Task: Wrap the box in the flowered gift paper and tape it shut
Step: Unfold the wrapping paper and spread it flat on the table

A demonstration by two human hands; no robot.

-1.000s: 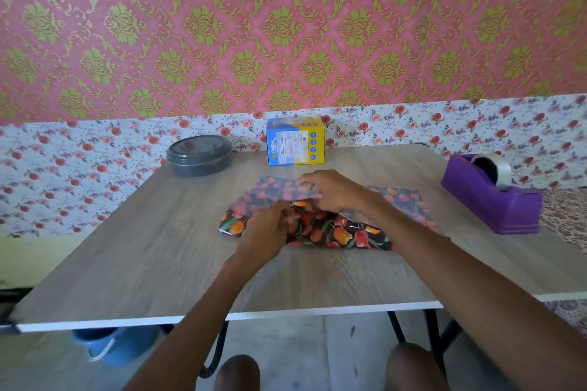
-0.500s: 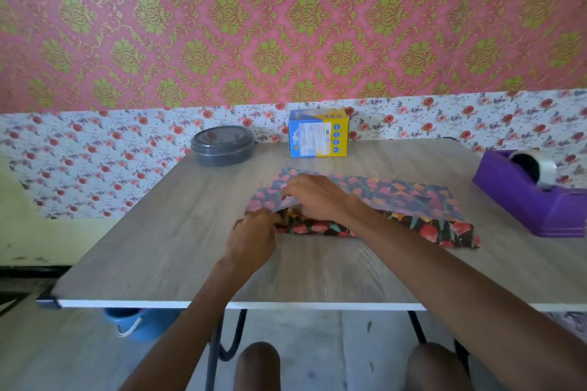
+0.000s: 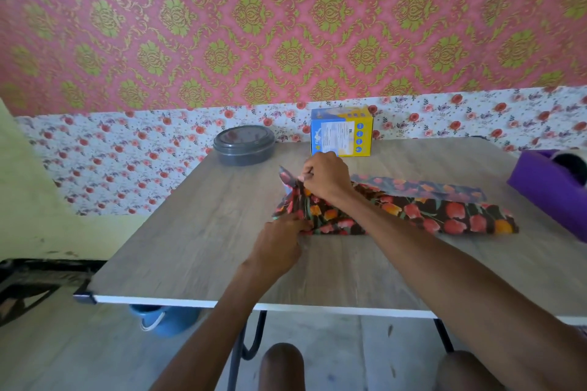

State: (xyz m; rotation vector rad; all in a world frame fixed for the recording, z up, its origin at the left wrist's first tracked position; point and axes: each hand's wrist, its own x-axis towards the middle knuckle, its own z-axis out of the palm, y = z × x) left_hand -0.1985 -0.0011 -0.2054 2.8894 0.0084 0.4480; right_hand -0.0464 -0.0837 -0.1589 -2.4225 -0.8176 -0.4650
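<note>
right hand (image 3: pixel 324 178) pinches paper (image 3: pixel 457 216) edge | left hand (image 3: pixel 278 243) at corner | dispenser (image 3: pixel 546 190) well right

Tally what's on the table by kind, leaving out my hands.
Flowered gift paper: 1
Blue and yellow box: 1
Grey lidded container: 1
Purple tape dispenser: 1
Total: 4

Dark flowered gift paper (image 3: pixel 444 219), partly folded
</note>
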